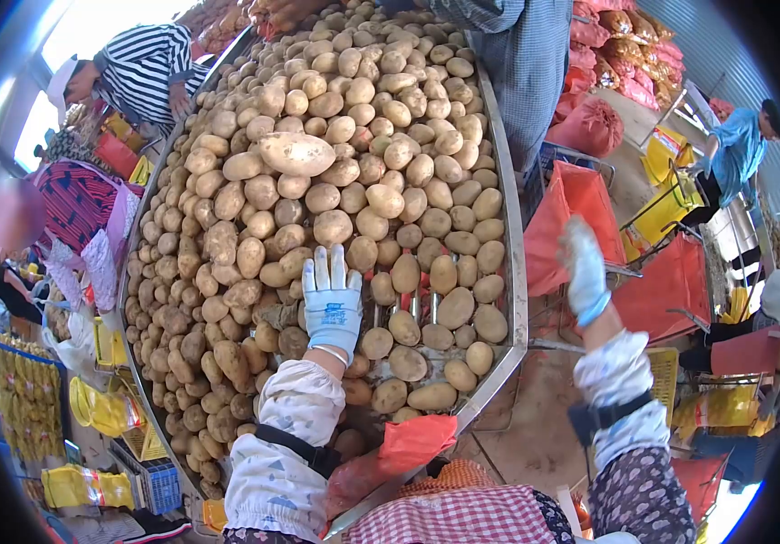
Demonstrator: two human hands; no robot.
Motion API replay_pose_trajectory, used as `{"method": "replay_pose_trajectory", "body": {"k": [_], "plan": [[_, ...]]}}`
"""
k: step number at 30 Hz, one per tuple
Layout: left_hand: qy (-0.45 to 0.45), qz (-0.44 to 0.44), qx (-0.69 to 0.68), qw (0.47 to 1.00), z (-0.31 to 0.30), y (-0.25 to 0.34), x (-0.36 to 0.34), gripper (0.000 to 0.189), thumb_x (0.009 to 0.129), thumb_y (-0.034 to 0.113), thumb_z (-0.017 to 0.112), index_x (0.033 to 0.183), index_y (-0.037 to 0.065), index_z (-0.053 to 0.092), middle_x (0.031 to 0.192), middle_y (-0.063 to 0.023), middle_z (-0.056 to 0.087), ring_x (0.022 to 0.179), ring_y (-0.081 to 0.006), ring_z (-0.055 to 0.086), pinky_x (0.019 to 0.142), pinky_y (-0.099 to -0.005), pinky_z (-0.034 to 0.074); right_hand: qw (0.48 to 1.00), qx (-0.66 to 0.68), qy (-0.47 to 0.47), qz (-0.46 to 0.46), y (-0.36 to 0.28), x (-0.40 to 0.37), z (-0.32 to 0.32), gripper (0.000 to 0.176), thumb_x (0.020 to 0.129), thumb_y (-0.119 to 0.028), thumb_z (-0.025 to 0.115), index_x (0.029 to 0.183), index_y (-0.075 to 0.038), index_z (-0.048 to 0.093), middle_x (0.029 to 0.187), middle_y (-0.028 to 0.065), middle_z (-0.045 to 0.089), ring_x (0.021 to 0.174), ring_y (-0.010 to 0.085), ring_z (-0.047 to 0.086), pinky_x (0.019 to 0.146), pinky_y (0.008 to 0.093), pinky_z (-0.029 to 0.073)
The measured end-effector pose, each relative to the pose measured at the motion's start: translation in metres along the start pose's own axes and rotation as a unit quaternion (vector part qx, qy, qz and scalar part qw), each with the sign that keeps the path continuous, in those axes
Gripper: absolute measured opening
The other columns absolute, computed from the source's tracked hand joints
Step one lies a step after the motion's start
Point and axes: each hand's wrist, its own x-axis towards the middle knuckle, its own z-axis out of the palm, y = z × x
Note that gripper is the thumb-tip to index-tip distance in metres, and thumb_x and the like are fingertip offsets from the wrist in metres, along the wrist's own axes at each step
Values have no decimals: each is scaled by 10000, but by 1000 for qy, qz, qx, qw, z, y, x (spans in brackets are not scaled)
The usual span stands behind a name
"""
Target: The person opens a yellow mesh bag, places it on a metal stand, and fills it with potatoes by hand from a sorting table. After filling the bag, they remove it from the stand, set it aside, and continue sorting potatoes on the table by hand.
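Dusty tan potatoes [353, 190], rounded and oval with matte, earth-smeared skins, are lying heaped on a long metal-rimmed sorting table [514, 299] that is stretching away from the person. The heap's long axis is running with the table, while the single potatoes are pointing every which way. One large oblong potato [297, 152] is lying crosswise on top of the pile. Near the table's close end, metal rollers [417, 308] are showing between the potatoes.

The left hand [333, 304], in a pale blue-and-white knitted glove, is lying palm down on the potatoes close to the near end, fingers stretched flat and pointing up the table, gripping nothing.

The right hand [585, 272], gloved alike, is hanging off the table's right side above red woven sacks [580, 195]. It is blurred, so its opening cannot be told.

A crumpled orange plastic bag [412, 440] is lying at the near rim. A person in a striped shirt [150, 63] is bending at the far left.
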Motion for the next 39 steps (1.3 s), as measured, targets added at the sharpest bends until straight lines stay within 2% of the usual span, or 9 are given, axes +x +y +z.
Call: {"method": "replay_pose_trajectory", "body": {"k": [11,15,18,21,23,27,30,32,39], "plan": [[-62,-70,26,995,1,5,20,460,739,365,700,1140,152,633,1534,-141,207,1427,-377,125,1158,-527,76,986,19,-145,77,2,-155,37,396,988,-236,480,1327,-31,484,1200,74,602,1051,149,596,878,285,464],[44,-15,74,996,3,-3,18,393,686,328,734,974,67,675,1513,-149,258,1422,-371,142,1156,-535,84,977,33,-186,99,1,-166,47,401,993,-250,471,1323,-21,481,1177,94,614,1029,183,615,889,314,472],[105,-130,-206,964,-30,3,-15,327,694,290,724,848,3,701,1430,-170,396,1380,-395,211,1137,-536,155,928,158,-271,201,-6,-169,59,455,984,-269,498,1372,-43,426,1237,122,576,1046,239,606,906,365,479],[5,-99,-429,898,-75,42,-39,393,773,221,661,1097,-1,642,1420,-193,402,1346,-415,282,1122,-487,215,895,269,-223,277,-1,-174,96,512,968,-286,523,1419,-95,373,1231,113,571,1028,249,605,900,378,485],[81,-4,-409,909,-73,68,-53,520,798,183,625,1276,10,516,1417,-205,399,1340,-408,303,1116,-495,220,900,249,-234,272,-4,-169,115,524,940,-308,562,1402,-132,390,1148,89,599,937,226,619,813,354,507],[121,-282,-63,950,-12,-14,-34,529,895,333,489,1286,-23,504,1419,-228,387,1340,-392,302,1130,-508,187,888,239,-245,308,14,-151,114,376,948,-315,518,1251,-93,496,943,48,620,724,150,591,575,265,457],[71,-156,-156,973,-8,-47,-34,423,881,311,530,1172,16,613,1382,-206,432,1214,-384,434,1028,-503,341,853,292,-233,364,24,-153,107,313,957,-342,424,1045,-81,571,784,69,605,617,159,558,534,259,433],[54,-57,-169,982,1,-47,-42,399,855,218,550,1214,48,587,1351,-169,466,1097,-368,529,946,-459,430,853,295,-227,366,33,-157,107,315,957,-343,418,1042,-80,569,782,72,604,609,164,557,528,258,430],[-86,-98,-177,975,-5,-71,-25,491,771,120,620,1252,84,530,1233,-144,508,992,-339,560,846,-454,483,820,399,-147,384,5,-164,119,331,954,-293,418,1162,-64,534,1115,136,603,925,296,600,756,402,502]]}}
